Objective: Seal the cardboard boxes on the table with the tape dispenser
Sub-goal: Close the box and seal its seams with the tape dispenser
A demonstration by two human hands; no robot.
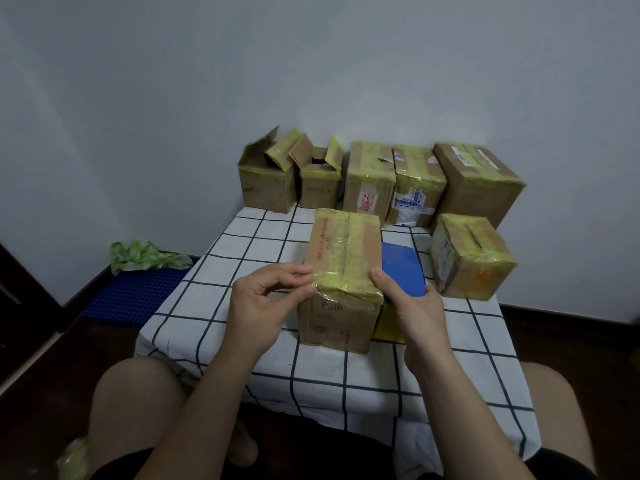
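Observation:
A cardboard box (341,265) with yellow tape along its top seam stands at the middle of the checked table (242,306). My left hand (263,299) pinches the tape at the box's near left top corner. My right hand (412,306) lies against the box's near right side, thumb on the taped top edge. The blue tape dispenser (403,271) lies right of the box, partly behind my right hand; yellow tape shows below it.
A taped box (472,256) sits at the right. Along the wall stand two open boxes (268,181) (318,181) and three taped boxes (369,181) (415,188) (474,181). Green wrapping (145,256) and a blue mat (135,292) lie on the floor at left. My knees flank the table's near edge.

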